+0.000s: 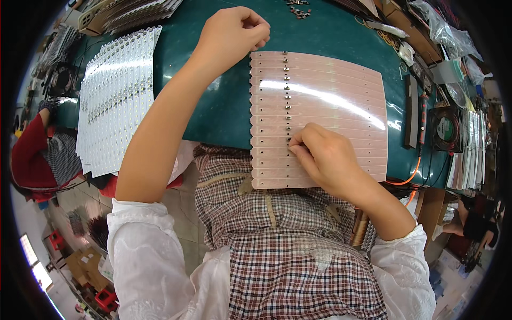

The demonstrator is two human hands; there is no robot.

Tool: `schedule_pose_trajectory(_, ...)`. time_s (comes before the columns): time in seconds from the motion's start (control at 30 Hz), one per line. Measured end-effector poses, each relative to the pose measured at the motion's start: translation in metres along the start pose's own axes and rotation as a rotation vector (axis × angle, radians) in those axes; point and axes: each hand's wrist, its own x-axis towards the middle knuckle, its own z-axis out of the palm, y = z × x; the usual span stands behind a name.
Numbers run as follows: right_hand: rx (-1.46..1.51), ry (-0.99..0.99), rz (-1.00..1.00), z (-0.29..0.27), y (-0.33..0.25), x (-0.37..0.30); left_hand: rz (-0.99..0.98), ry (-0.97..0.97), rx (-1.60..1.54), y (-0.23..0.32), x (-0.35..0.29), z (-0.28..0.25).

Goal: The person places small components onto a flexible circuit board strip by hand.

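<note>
Pink and glossy, the board point(333, 120) lies on the green surface point(213, 117) right in front of the person, its near edge jutting out over the lap. Thin lines divide it into strips running left to right, and its left edge is scalloped. Small metal parts point(288, 97) stand in a column near that edge, from the far strip down to the right hand; nearer strips show dark holes in the same column. Thumb and forefinger of the right hand point(322, 154) are pinched at this column; whether a part is between them, I cannot tell. The left hand point(234, 34) is raised by the board's far left corner, fingers curled in and tips together; what they may hold is hidden.

Beyond the board, loose parts point(300, 10) lie scattered on the surface. To the left lies a fanned stack of white strips point(117, 98). On the right are a dark bar point(410, 112), a tool point(422, 120) with an orange cord point(415, 173), and a black fan point(447, 129). Below, a checked apron point(298, 266) covers the person's lap.
</note>
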Motion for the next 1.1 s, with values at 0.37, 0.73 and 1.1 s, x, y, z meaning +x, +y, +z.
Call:
schedule_pose_trajectory(0.37, -0.356, 0.053, -0.217, 0.010, -0.005, -0.002, -0.014, -0.074, 0.100, 0.021, -0.063, -0.011)
schedule_pose_trajectory(0.73, 0.084, -0.005, 0.031, -0.008, 0.003, 0.001, -0.276, -0.353, -0.148, 0.049, -0.136, 0.010)
schedule_pose_trajectory(1.1, -0.493, 0.461, -0.038, -0.060, 0.133, 0.141, 0.056, -0.281, 0.094, 0.047, -0.159, 0.038)
